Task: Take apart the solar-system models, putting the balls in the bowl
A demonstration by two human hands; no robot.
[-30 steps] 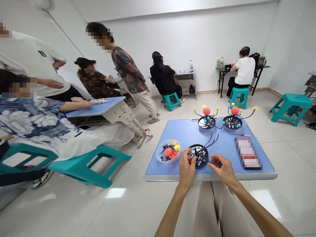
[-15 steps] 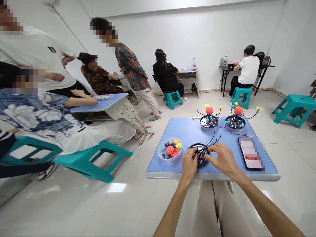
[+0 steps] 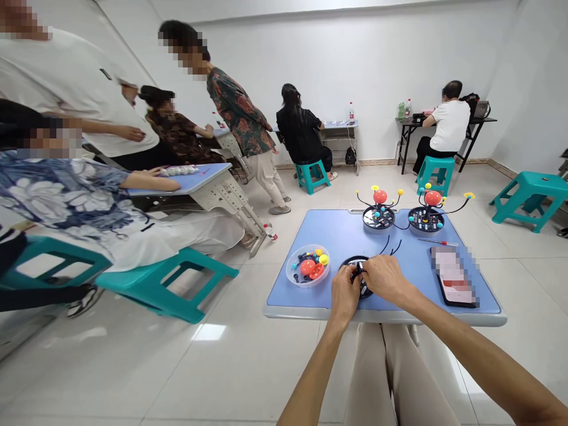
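Note:
At the front of the blue table (image 3: 323, 231), a round black base (image 3: 364, 291) with printed labels sits partly hidden under both my hands. My left hand (image 3: 345, 291) is closed, fingertips pinching a small black stem piece (image 3: 358, 269) above the base. From the other side my right hand (image 3: 385, 278) presses its thumb and fingers on the same black piece. Thin black rods (image 3: 396, 247) stick out beyond my right knuckles. Left of the base, a clear round tub (image 3: 289, 278) holds red, yellow and blue balls with black bits.
Two assembled planet models, one (image 3: 378, 218) beside another (image 3: 426, 220), stand at the table's far edge. A screwdriver (image 3: 439, 242) and a phone (image 3: 453, 278) lie on the right. Teal stools (image 3: 168, 284) and several people are around; one person (image 3: 242, 112) stands leaning forward.
My right hand has moved left and inward, closing on the black piece by my left fingers. The rods have shifted and show less. The view has shifted slightly.

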